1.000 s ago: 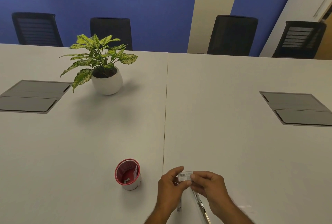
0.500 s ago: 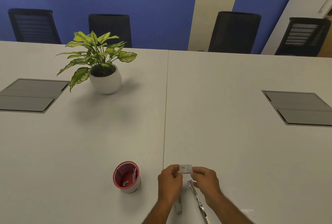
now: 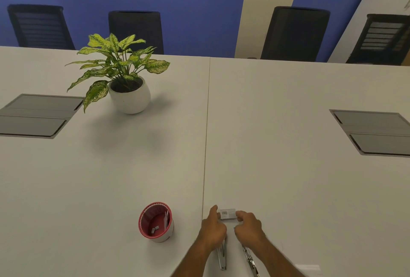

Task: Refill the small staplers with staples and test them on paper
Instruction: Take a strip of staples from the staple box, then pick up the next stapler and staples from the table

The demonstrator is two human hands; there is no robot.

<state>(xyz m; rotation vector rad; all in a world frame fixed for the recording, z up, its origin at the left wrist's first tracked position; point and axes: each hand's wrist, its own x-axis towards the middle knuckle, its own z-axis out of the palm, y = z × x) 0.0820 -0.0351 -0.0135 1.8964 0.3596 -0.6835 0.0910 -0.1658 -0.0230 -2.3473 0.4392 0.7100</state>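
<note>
A small white staple box (image 3: 227,214) with a barcode label is held between both hands just above the white table (image 3: 288,165). My left hand (image 3: 212,230) pinches its left end and my right hand (image 3: 249,227) pinches its right end. Below the hands lie two metal stapler parts: one (image 3: 222,256) under my left wrist, another (image 3: 249,260) under my right forearm, both partly hidden by the arms.
A red cup (image 3: 156,222) with small items inside stands left of my hands. A potted plant (image 3: 124,76) sits far left. Grey cable hatches (image 3: 37,115) (image 3: 375,132) are set in the table. Black chairs (image 3: 295,32) line the far side.
The hands and the box have shifted slightly away from me over the table. The box stays pinched between both hands.
</note>
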